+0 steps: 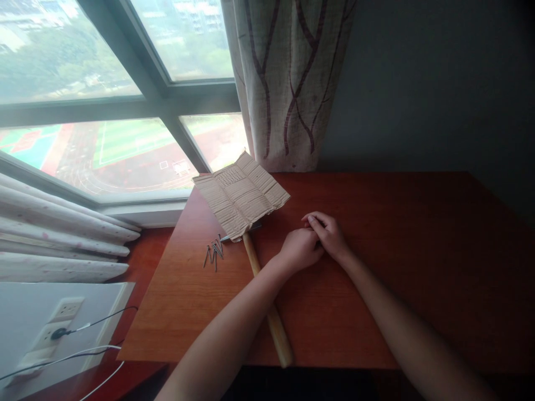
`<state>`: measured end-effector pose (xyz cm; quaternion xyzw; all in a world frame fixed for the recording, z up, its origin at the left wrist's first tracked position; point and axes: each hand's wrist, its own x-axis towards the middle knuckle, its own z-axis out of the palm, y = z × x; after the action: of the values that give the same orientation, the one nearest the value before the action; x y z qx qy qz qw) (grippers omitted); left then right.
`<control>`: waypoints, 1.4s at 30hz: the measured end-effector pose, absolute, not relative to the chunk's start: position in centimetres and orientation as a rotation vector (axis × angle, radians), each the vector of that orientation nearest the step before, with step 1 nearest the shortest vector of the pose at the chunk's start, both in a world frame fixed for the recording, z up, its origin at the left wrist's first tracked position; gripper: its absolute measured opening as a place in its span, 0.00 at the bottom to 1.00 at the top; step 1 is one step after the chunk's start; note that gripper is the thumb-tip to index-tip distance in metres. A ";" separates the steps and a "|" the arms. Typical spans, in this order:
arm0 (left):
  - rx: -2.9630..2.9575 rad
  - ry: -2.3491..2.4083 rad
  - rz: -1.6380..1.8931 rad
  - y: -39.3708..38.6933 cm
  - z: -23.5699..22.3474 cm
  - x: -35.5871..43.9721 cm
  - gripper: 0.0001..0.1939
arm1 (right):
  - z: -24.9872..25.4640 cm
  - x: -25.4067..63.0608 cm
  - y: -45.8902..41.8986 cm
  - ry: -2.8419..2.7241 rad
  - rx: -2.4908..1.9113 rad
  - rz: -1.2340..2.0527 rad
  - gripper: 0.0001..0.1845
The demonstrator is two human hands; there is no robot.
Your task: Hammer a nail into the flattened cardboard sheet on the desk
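My left hand [301, 248] is closed, held over the table and touching my right hand [329, 229]. The right one has its fingers curled too, thumb against forefinger. Whatever lies inside either hand is hidden. Under my left forearm runs the wooden handle of a hammer [279, 334], slanting from the table's front edge toward a creased piece of corrugated cardboard [246, 195]. The cardboard covers most of the hammer's head and has a patch of small holes. Several nails [214, 253] lie loose left of the handle. A thin metal tip [224, 238] sticks out from beneath the cardboard.
The reddish-brown wooden table [418, 234] reaches to the dark wall on the right. Behind it hangs a patterned curtain [292, 83] beside a large window [159, 100]. At lower left, a wall socket [67, 309] has a black plug and cables running past the table's left edge.
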<state>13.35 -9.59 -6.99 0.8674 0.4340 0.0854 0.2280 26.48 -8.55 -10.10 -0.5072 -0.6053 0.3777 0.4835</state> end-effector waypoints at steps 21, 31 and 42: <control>2.388 1.203 0.230 -9.7 -7.0 13.4 0.14 | -10.0 26.6 -8.6 -1.481 -1.238 0.931 0.13; 2.377 1.198 0.213 -9.6 -6.9 13.4 0.14 | -10.2 26.6 -8.5 -1.484 -1.247 0.927 0.13; 2.381 1.193 0.218 -9.6 -6.9 13.4 0.14 | -9.9 26.5 -8.6 -1.474 -1.248 0.922 0.13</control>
<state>13.43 -9.60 -6.88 0.8666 0.4343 0.0793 0.2327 26.51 -8.56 -9.86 -0.5115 -0.6041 0.3781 0.4800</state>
